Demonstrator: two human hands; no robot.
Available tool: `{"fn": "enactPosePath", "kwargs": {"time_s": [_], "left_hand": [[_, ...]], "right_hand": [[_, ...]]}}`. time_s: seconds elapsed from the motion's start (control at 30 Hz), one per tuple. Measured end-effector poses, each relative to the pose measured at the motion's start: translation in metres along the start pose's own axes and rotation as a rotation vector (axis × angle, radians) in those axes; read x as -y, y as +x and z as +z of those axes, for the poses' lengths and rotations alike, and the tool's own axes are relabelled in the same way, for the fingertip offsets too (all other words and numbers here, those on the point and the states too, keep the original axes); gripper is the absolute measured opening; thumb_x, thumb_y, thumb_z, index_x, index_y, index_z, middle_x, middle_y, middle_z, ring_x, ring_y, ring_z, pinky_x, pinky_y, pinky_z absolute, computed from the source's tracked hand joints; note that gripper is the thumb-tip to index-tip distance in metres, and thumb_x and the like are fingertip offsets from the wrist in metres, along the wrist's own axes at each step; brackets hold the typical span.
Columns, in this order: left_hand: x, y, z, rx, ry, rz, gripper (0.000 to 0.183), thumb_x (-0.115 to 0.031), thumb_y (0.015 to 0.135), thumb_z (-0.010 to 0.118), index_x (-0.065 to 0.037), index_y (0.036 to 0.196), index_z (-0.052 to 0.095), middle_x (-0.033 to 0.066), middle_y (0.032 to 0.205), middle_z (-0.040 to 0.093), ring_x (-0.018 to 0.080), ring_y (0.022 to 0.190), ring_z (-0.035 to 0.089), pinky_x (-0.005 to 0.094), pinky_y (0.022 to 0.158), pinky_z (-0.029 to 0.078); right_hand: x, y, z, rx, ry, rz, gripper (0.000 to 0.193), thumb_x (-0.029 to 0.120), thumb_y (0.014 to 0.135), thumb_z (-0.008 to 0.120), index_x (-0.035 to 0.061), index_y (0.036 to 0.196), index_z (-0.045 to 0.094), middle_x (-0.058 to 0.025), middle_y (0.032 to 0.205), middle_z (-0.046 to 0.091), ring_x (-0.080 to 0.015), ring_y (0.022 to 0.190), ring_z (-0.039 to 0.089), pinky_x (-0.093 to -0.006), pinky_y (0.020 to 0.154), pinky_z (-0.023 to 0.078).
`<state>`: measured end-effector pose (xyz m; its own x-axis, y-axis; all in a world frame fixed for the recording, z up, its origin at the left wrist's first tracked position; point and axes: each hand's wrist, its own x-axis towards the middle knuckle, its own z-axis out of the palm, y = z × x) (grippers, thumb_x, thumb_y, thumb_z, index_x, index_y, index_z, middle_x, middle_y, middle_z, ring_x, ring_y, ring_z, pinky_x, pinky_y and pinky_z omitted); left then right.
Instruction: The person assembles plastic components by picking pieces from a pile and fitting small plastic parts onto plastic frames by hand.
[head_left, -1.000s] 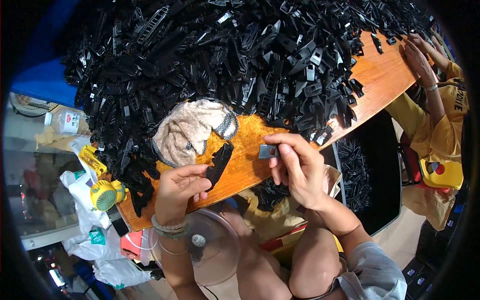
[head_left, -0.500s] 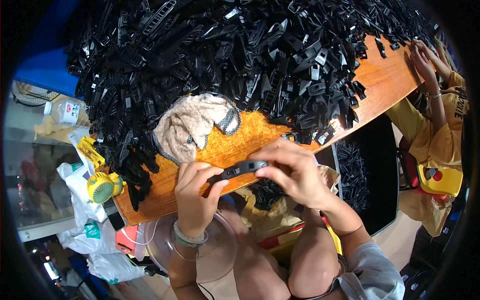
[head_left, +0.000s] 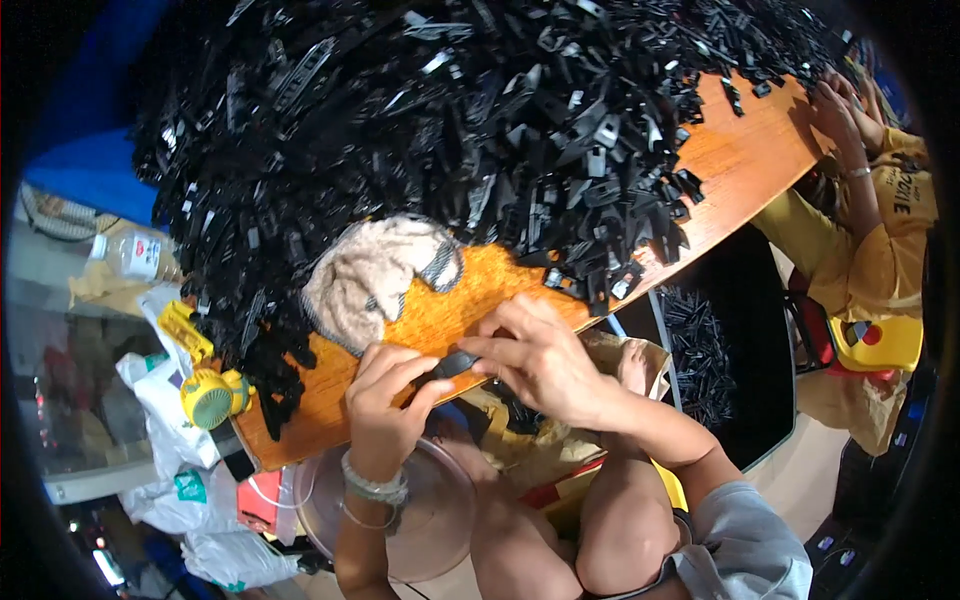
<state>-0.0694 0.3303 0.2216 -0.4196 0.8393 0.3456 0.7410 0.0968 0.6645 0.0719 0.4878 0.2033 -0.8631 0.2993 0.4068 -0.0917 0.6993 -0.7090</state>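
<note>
Between my two hands is a small black plastic part, held just above the near edge of the wooden table. My left hand pinches its left end between thumb and fingers. At its right end, my right hand closes thumb and fingertips on it. The fingers cover much of the part, so its full shape cannot be made out. A crumpled beige cloth with a dark checked edge lies just beyond my hands. Behind the cloth rises a large heap of black plastic parts.
A yellow handheld fan and a clear bottle are at the left, near white plastic bags. A dark bin with black pieces stands right. Another person's hands work at the far right. A round translucent tub sits below the table.
My right hand has shifted left, closer to my left hand, and less of the black part shows, now tilted differently. The whole view has shifted slightly.
</note>
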Motion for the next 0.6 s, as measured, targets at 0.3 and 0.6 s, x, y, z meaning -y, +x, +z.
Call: {"fn": "enactPosePath", "kwargs": {"time_s": [0.3,0.6], "left_hand": [[-0.022,0.074,0.023,-0.045,-0.022,0.077,0.021,-0.002,0.078,0.074,0.003,0.098,0.067,0.0133,0.088,0.062,0.0288,0.079,0.062,0.0349,0.07,0.05],[-0.035,0.128,0.068,-0.119,0.398,0.024,0.029,-0.021,0.084,0.072,0.002,0.099,0.064,0.0158,0.091,0.059,0.0348,0.071,0.064,0.0418,0.06,0.049]], "right_hand": [[-0.008,-0.035,-0.047,-0.359,-0.48,0.142,0.03,0.016,0.073,0.081,0.0066,0.095,0.063,-0.0081,0.093,0.057,-0.0258,0.082,0.055,-0.0353,0.068,0.04],[-0.014,-0.034,-0.038,-0.453,-0.488,0.174,0.027,0.004,0.068,0.08,0.0058,0.089,0.063,-0.0098,0.094,0.061,-0.0278,0.082,0.057,-0.0371,0.069,0.042]]}}
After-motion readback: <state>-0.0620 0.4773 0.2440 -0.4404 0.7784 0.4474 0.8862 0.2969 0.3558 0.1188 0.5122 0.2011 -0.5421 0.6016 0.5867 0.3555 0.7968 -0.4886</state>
